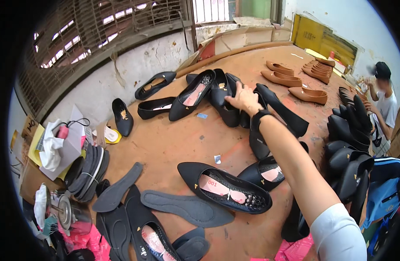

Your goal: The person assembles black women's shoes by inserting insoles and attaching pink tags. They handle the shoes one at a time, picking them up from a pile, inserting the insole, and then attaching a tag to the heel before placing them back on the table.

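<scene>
My right hand [245, 98] reaches in from the lower right over a cluster of black flat shoes, a dark band on its wrist. Thumb and forefinger are apart, the fingertips at a black shoe [223, 93] in the cluster; the other fingers are partly hidden. Just left of it leans another black shoe [192, 95] with a pink insole. Black shoes also lie under and right of the wrist, one [285, 111] on its side. My left hand is out of view. Nearer, a pointed black shoe [226, 188] lies beside a dark grey insole [187, 208].
Tan shoes [281, 78] stand at the back right of the brown table [165, 148]. Black shoes [350, 126] are piled along the right edge, near another person [385, 102]. Bundled soles [89, 174] and a metal-lidded jar [67, 211] crowd the left.
</scene>
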`<state>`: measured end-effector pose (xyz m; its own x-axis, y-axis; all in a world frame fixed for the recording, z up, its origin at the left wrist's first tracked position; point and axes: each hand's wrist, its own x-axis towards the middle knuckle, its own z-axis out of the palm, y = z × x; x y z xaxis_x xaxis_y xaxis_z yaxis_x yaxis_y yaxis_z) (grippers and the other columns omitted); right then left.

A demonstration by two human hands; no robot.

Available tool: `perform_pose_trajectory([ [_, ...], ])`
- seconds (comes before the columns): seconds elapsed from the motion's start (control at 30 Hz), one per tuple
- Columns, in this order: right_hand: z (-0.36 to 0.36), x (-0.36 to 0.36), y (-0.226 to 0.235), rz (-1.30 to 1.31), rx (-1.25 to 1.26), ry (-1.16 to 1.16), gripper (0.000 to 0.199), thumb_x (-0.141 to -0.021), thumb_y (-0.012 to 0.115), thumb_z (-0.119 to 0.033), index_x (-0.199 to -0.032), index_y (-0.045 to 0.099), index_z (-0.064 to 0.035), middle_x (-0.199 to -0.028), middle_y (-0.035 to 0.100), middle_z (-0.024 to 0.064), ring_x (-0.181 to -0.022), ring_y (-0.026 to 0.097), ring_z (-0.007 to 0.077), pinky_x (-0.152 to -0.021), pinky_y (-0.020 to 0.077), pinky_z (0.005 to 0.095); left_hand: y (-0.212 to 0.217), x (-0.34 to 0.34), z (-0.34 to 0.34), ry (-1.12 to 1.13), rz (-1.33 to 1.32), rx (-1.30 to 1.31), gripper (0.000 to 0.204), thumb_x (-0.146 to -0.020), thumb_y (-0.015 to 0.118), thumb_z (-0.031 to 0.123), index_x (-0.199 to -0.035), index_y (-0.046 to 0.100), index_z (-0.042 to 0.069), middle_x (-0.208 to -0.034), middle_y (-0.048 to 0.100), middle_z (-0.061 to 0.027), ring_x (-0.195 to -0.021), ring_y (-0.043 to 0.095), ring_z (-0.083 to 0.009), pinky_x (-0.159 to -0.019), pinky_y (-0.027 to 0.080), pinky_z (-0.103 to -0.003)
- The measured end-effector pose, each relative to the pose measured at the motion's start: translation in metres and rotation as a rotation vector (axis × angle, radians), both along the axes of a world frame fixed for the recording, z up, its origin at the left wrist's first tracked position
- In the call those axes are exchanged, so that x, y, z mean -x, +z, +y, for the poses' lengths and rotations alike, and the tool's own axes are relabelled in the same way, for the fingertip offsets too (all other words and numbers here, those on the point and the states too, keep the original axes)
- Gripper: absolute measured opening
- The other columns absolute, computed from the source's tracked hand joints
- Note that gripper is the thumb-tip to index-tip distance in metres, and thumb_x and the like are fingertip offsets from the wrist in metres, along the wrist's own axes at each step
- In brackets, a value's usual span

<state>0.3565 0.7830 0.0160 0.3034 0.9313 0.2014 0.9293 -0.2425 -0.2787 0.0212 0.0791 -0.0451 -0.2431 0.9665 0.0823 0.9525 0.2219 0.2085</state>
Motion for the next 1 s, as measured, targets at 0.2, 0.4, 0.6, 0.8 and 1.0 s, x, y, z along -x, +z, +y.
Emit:
perform_pose_trajectory([
  [0.2, 0.051, -0.043, -0.005, 0.004, 0.242, -0.05, 0.101, -0.072, 0.073, -0.055, -0.149, 0.029, -0.0078, -0.138, 0.05, 0.0277, -0.127, 0.052, 0.0378, -0.104, 0.0448, 0.045, -0.007, -0.011, 0.017, 0.024, 0.01, -0.001, 0.059, -0.093, 0.057, 0.039, -0.142, 0.048, 0.008, -0.146, 0.039, -0.0284, -0.137, 0.034, -0.0478, -0.112, 0.026, -0.059],
  [0.4, 0.049, -0.042, -0.006, -0.165, 0.221, -0.076, 0.092, -0.069, 0.077, -0.052, -0.14, 0.043, -0.007, -0.128, 0.059, 0.0232, -0.118, 0.059, 0.0378, -0.095, 0.0514, 0.0456, -0.007, -0.02, 0.028, 0.016, 0.009, 0.008, 0.059, -0.093, 0.057, 0.04, -0.141, 0.048, 0.008, -0.147, 0.038, -0.0285, -0.137, 0.033, -0.0482, -0.113, 0.026, -0.059],
  [0.6, 0.029, -0.024, 0.003, -0.045, 0.179, 0.049, 0.086, -0.063, 0.082, -0.041, -0.133, 0.047, -0.0058, -0.118, 0.065, 0.0226, -0.111, 0.064, 0.036, -0.093, 0.0531, 0.0426, -0.005, -0.023, 0.019, 0.023, 0.022, -0.034, 0.059, -0.093, 0.057, 0.04, -0.141, 0.048, 0.007, -0.147, 0.038, -0.0286, -0.137, 0.033, -0.0486, -0.113, 0.026, -0.059],
  [0.8, -0.028, 0.029, 0.008, -0.013, 0.036, 0.278, 0.068, -0.059, 0.084, -0.041, -0.11, 0.064, 0.0001, -0.101, 0.07, 0.0232, -0.096, 0.07, 0.0354, -0.084, 0.0568, 0.0421, 0.003, -0.02, 0.005, 0.016, 0.006, -0.054, 0.059, -0.093, 0.056, 0.04, -0.141, 0.048, 0.006, -0.148, 0.037, -0.0286, -0.137, 0.032, -0.049, -0.113, 0.026, -0.06],
  [1.0, -0.184, 0.135, 0.061, 0.214, 0.311, 1.098, 0.019, -0.069, 0.061, -0.011, -0.079, 0.075, -0.0004, -0.071, 0.071, 0.0163, -0.067, 0.071, 0.0261, -0.065, 0.0562, 0.033, 0.015, -0.016, -0.016, 0.0, 0.003, -0.068, 0.06, -0.093, 0.056, 0.041, -0.141, 0.047, 0.005, -0.149, 0.036, -0.0287, -0.137, 0.032, -0.0494, -0.113, 0.025, -0.06],
])
